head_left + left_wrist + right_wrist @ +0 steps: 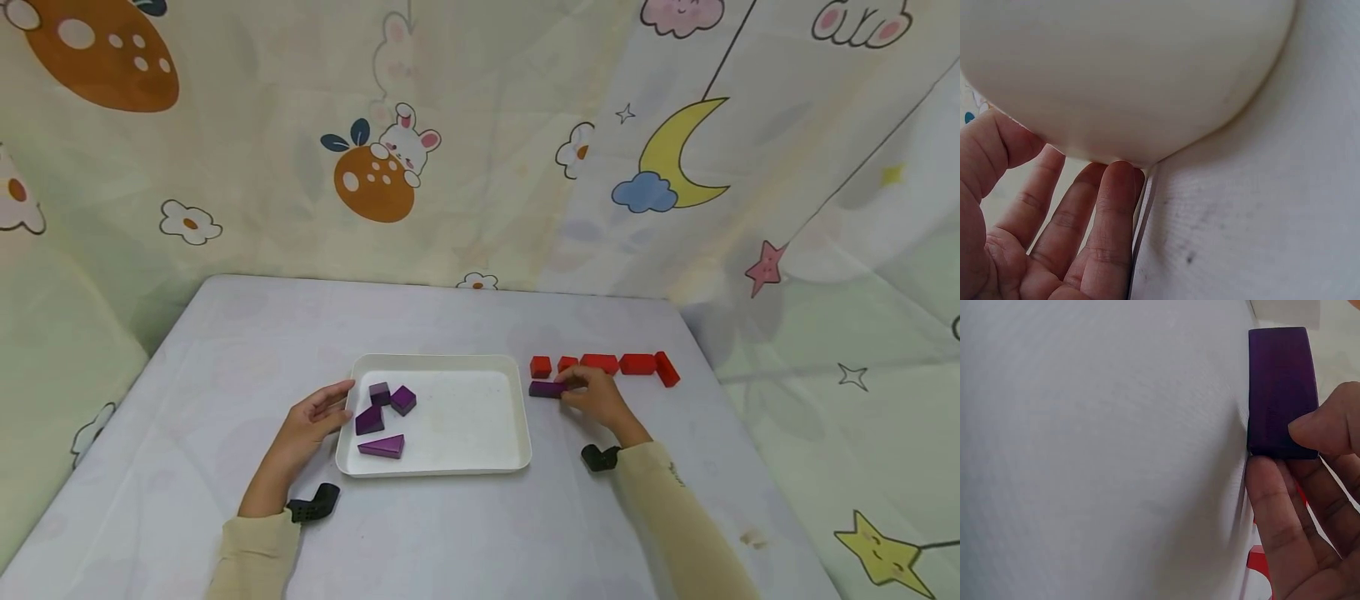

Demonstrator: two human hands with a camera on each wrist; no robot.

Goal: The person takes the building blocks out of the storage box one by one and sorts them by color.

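My left hand (307, 425) is at the left side of a white tray (435, 477), its thumb and fingertips touching the rim and outer wall. In the left wrist view the tray's outer wall (1135, 81) fills the top, with loosely extended fingers (1110, 219) against it. Several purple blocks, among them a long wedge (382, 447) and a cube (403, 401), lie in the tray's left half. Right of the tray, my right hand (600, 404) pinches one end of a purple rectangular block (1279, 387) between thumb and fingers, its edge right at the tabletop.
A row of several red blocks (637, 364) lies just behind my right hand, the rightmost one slanted. Black wrist cameras (315, 503) sit on both wrists. Patterned cloth (487, 150) hangs behind the white-covered table (450, 542).
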